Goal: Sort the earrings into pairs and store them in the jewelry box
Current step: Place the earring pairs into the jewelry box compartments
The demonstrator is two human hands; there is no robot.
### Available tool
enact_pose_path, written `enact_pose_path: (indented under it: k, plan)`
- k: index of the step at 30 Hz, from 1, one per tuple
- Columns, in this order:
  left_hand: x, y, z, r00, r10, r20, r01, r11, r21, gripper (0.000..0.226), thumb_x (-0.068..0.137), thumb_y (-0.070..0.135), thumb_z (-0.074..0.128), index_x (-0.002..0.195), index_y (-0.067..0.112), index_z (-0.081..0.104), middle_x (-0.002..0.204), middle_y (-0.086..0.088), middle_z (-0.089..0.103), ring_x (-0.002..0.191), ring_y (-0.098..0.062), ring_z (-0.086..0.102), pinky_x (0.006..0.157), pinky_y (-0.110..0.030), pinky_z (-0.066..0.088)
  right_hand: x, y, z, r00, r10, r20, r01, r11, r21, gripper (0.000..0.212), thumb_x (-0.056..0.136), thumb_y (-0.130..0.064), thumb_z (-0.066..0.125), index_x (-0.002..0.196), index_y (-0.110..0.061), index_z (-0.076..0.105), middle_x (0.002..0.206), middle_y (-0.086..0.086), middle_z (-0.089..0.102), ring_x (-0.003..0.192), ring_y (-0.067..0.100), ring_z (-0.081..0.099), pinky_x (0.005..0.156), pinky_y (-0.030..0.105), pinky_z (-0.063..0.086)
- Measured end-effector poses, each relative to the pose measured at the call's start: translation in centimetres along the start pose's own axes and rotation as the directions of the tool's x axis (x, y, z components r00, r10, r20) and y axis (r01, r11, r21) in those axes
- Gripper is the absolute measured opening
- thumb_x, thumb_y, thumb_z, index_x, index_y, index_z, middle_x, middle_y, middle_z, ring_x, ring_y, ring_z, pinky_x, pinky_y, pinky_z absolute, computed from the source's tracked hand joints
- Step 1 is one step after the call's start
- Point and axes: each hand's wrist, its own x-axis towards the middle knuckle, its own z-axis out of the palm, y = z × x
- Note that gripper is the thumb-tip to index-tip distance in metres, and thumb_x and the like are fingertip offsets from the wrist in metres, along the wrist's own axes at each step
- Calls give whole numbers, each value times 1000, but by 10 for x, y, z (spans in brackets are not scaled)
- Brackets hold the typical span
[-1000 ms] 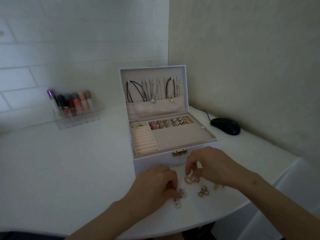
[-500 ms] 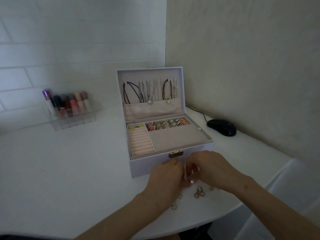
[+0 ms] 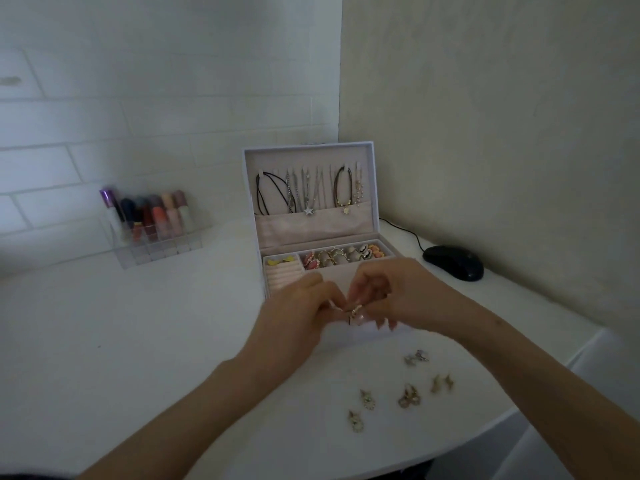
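A white jewelry box (image 3: 251, 188) stands open against the back wall, necklaces hanging in its lid and several earrings lined up in its rear tray (image 3: 341, 255). My left hand (image 3: 294, 320) and my right hand (image 3: 401, 296) meet in front of the box, above the table. Both pinch small gold link earrings (image 3: 356, 311) between their fingertips. Several loose gold earrings (image 3: 408, 396) lie on the white table near its front edge, below my right forearm. Two flower-like ones (image 3: 362, 408) lie to their left.
A clear rack of lipsticks and polish bottles (image 3: 152, 223) stands at the back left. A black computer mouse (image 3: 453, 262) with its cable lies right of the box by the wall. The round table edge (image 3: 485, 431) curves close to the loose earrings.
Both hands have risen from the table with the gold link earrings and come together in front of the box. The loose earrings on the table are now uncovered.
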Motion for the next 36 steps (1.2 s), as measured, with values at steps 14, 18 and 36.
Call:
enact_pose_path:
  k: [14, 18, 36]
  plan:
    - [46, -90, -26, 937, -336, -96, 333, 942, -50, 15, 78, 14, 71, 75, 18, 57, 70, 4, 62, 65, -11, 61, 61, -21, 45, 108, 1, 24, 980, -13, -199, 28, 997, 71, 11, 75, 2, 71, 85, -3, 72, 75, 9, 68, 66, 15, 67, 64, 22, 56]
    - [48, -91, -29, 936, -339, -100, 320, 933, -167, 15, 82, 8, 66, 83, 17, 55, 69, 2, 63, 57, -5, 65, 59, -18, 50, 126, 0, 33, 974, -61, -219, 56, 998, -29, 12, 74, -1, 73, 85, -6, 70, 81, 8, 67, 71, 20, 66, 72, 31, 58]
    - [58, -91, -20, 962, -238, -130, 263, 936, 233, 14, 79, 26, 69, 86, 15, 67, 83, -2, 60, 86, -25, 53, 71, -30, 32, 146, 1, 52, 965, -178, -195, 108, 941, -322, 15, 77, -3, 65, 88, -7, 74, 90, 10, 73, 86, 21, 65, 79, 27, 49]
